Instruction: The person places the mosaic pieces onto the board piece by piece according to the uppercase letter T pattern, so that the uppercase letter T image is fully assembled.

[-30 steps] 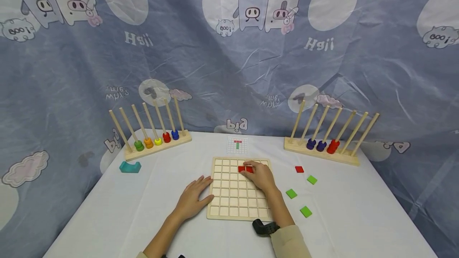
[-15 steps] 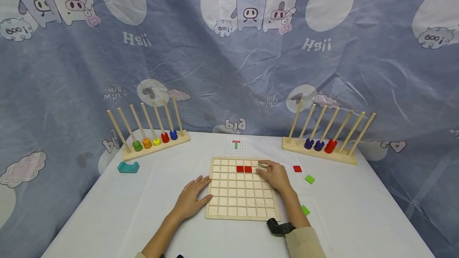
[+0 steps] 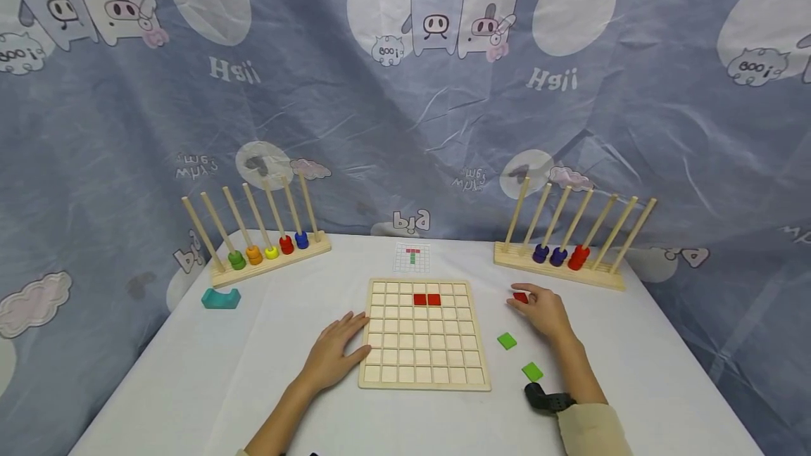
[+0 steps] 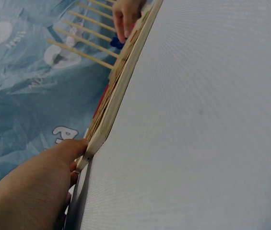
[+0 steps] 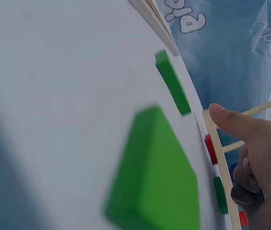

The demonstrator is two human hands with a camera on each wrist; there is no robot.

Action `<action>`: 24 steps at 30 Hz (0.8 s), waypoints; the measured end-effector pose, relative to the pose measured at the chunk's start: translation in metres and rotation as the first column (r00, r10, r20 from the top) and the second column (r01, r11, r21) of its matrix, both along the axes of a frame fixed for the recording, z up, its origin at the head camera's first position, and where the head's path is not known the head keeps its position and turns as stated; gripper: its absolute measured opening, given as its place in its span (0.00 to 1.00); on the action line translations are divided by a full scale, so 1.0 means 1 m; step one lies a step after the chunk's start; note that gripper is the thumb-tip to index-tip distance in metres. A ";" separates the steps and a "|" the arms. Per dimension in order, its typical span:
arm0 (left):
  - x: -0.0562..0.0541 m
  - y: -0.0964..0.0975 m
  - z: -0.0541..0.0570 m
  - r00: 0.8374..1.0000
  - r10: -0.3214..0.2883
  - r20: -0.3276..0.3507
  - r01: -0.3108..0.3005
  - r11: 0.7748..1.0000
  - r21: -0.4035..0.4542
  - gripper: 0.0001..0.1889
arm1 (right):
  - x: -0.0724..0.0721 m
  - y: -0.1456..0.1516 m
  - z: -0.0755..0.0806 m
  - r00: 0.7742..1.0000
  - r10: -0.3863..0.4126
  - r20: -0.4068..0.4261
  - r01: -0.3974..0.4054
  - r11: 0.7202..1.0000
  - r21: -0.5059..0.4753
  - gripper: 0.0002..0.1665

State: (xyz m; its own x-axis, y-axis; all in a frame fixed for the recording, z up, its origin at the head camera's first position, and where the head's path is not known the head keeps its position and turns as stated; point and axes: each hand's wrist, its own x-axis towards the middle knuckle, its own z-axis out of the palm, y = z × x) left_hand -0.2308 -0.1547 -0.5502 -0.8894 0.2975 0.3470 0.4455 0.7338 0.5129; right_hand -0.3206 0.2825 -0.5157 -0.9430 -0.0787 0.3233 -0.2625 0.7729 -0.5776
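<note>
A wooden grid board (image 3: 423, 383) lies in the middle of the white table, with two red square tiles (image 3: 420, 300) side by side in its second row from the back. My left hand (image 3: 332, 356) rests at the board's left edge; in the left wrist view its thumb (image 4: 73, 147) touches the rim. To the right, my right hand (image 3: 546, 312) is over a loose red tile (image 3: 521, 297), thumb and forefinger spread on either side of it. Two green tiles (image 3: 507, 341) lie nearer the front; a third green tile (image 5: 220, 195), hidden in the head view, shows by the right hand's fingers.
A small printed grid card (image 3: 412, 257) with a red and green T lies behind the board. Peg racks with coloured rings stand at the back left (image 3: 272, 261) and back right (image 3: 557, 269). A teal curved block (image 3: 220, 298) sits at the left. A patterned cloth hangs behind.
My right hand has let go of the second red tile on the board and moved right to the loose red tile. The left hand has stayed at the board's edge.
</note>
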 end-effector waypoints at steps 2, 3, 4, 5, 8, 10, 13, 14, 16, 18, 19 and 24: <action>0.000 0.000 0.000 1.000 0.000 0.001 0.000 1.000 0.000 0.30 | 0.000 0.007 0.000 1.000 -0.008 0.006 0.007 1.000 0.015 0.23; 0.000 0.000 0.000 1.000 -0.001 0.002 0.001 1.000 0.000 0.30 | 0.000 0.010 -0.001 1.000 -0.013 0.011 0.013 1.000 0.025 0.24; 0.000 0.000 0.000 1.000 -0.001 0.003 0.001 1.000 -0.001 0.30 | 0.000 0.012 -0.001 1.000 -0.017 0.018 0.017 0.999 0.034 0.24; 0.000 0.000 0.001 1.000 -0.001 0.002 0.001 1.000 -0.001 0.30 | 0.000 0.015 -0.002 1.000 -0.022 0.022 0.021 0.999 0.041 0.25; 0.000 0.000 0.001 1.000 -0.002 0.000 0.002 1.000 -0.001 0.30 | -0.001 0.020 -0.004 0.999 -0.023 0.030 0.021 0.998 0.060 0.25; 0.001 -0.001 0.001 1.000 -0.002 -0.002 0.002 1.000 -0.001 0.30 | -0.002 0.022 -0.005 0.999 -0.019 0.029 0.017 0.998 0.065 0.25; 0.001 0.000 0.001 1.000 -0.004 -0.001 0.004 1.000 -0.001 0.30 | -0.002 0.023 -0.006 0.999 -0.020 0.029 0.018 0.998 0.066 0.26; 0.001 0.000 0.001 1.000 -0.005 -0.001 0.005 1.000 0.000 0.30 | -0.002 0.023 -0.006 0.999 -0.020 0.032 0.018 0.998 0.067 0.26; 0.001 0.000 0.001 1.000 -0.005 0.003 0.005 1.000 0.000 0.30 | -0.002 0.023 -0.007 0.999 -0.026 0.041 0.023 0.998 0.065 0.26; 0.001 0.000 0.001 1.000 -0.006 0.002 0.006 1.000 0.001 0.30 | -0.001 0.023 -0.006 0.998 -0.030 0.048 0.027 0.998 0.065 0.26; 0.001 -0.001 0.001 1.000 -0.005 0.002 0.005 1.000 0.001 0.30 | -0.001 0.023 -0.006 0.998 -0.032 0.050 0.028 0.998 0.064 0.25; 0.000 -0.001 0.001 1.000 -0.005 -0.004 0.005 1.000 0.000 0.30 | 0.000 0.024 -0.007 0.999 -0.030 0.038 0.028 0.998 0.055 0.26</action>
State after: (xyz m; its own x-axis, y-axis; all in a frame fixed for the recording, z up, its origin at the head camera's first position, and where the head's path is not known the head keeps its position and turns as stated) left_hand -0.2306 -0.1553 -0.5496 -0.8864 0.3023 0.3506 0.4515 0.7312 0.5113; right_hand -0.3208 0.3066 -0.5225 -0.9569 -0.0679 0.2824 -0.2180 0.8103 -0.5440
